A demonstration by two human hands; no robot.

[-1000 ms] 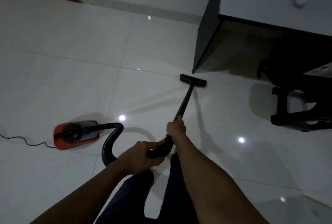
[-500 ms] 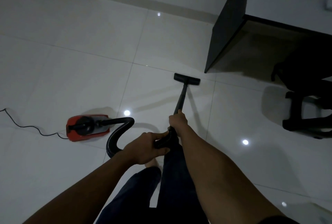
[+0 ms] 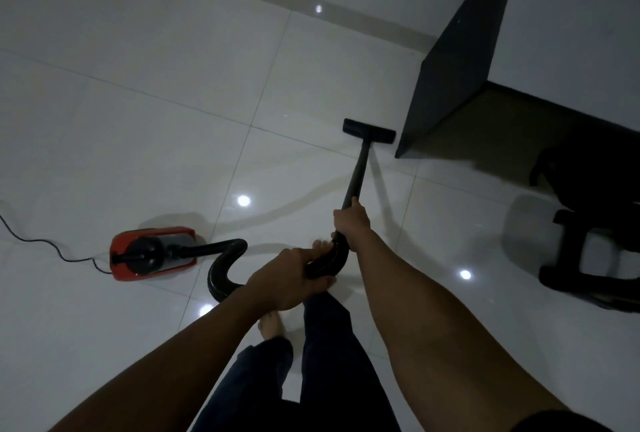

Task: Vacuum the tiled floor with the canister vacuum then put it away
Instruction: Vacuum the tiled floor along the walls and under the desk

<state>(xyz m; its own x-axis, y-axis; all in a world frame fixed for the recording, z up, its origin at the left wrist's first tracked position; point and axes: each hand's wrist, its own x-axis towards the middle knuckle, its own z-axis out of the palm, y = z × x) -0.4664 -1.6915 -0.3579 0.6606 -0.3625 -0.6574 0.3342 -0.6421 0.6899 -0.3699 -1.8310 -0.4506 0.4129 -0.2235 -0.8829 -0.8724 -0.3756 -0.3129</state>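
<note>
Canister vacuum (image 3: 152, 253) sits on the tiled floor (image 3: 138, 102) at left, hose (image 3: 214, 274) looping right to the hands. Left hand (image 3: 291, 279) grip: fingers wrapped round the ribbed hose end. Right hand (image 3: 350, 223) grip: wrapped round the wand (image 3: 356, 171), farther out, nearer the floor head (image 3: 369, 131). Wand axis runs far and slightly right from the grip; head just beside the counter (image 3: 457, 67) corner.

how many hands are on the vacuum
2. The left hand grips the hose by the curved handle; the right hand grips the wand just ahead.
</note>
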